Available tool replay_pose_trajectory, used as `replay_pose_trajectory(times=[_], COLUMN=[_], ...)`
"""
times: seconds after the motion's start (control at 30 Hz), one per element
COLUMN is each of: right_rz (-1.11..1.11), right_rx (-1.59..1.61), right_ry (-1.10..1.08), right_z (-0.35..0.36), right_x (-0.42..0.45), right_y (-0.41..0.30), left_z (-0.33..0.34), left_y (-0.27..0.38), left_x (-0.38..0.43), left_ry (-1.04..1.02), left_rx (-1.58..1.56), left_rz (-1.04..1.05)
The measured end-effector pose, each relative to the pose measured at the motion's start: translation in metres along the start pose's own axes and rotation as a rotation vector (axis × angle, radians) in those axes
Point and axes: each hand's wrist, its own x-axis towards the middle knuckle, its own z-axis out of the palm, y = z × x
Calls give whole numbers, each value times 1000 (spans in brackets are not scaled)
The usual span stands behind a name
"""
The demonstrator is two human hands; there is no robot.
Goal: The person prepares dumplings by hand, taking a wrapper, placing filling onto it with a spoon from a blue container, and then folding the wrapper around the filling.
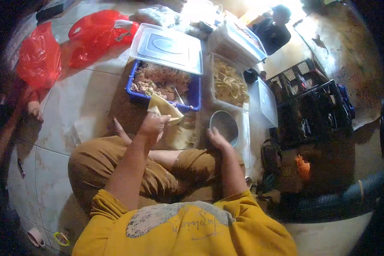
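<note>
Pinched in my left hand (154,126) is a pale yellow sheet, perhaps a dough wrapper (175,114), slightly folded. Its far edge overlaps the near rim of a blue plastic tub (128,86). Inside that tub lies a pinkish minced filling (163,78), with a light-coloured utensil (179,96) stuck into it. My right hand (219,139) is at the left rim of a round bowl (232,126) with a dark inside; whether the fingers grip it is unclear. More pale yellow sheets (182,136) appear to lie between my hands, in front of my crossed legs.
A clear lid (169,44) rests over the tub's far part. Right of it, a clear container (212,80) holds yellowish folded pieces (230,83). Red plastic bags (99,35) lie left. Another person (272,32) is far right; another person's foot (35,110) shows left. A black rack (313,112) stands right.
</note>
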Motion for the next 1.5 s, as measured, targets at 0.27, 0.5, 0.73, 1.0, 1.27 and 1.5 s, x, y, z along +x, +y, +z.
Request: replay_pose_trajectory(times=[0.27,0.5,0.73,1.0,1.27,1.5], right_rz=[-129,-838,-705,-519,-266,-492], right_rx=[1554,647,572,1611,2001,1579], right_ry=[230,346,336,-72,-96,198], right_z=[-35,-51,-72,-42,-47,-63], right_x=[-44,-114,-82,-91,-77,-65], right_y=[-97,-290,-306,-280,-296,-282], left_z=[-12,-21,-19,-4,-10,-32], left_y=[-30,-32,-18,-9,-17,-12], left_x=[17,1,8,8,9,15], left_ry=[-14,-26,-92,110,269,242], left_rx=[-344,319,-138,-437,-294,297], left_rz=[121,599,368,374,424,442])
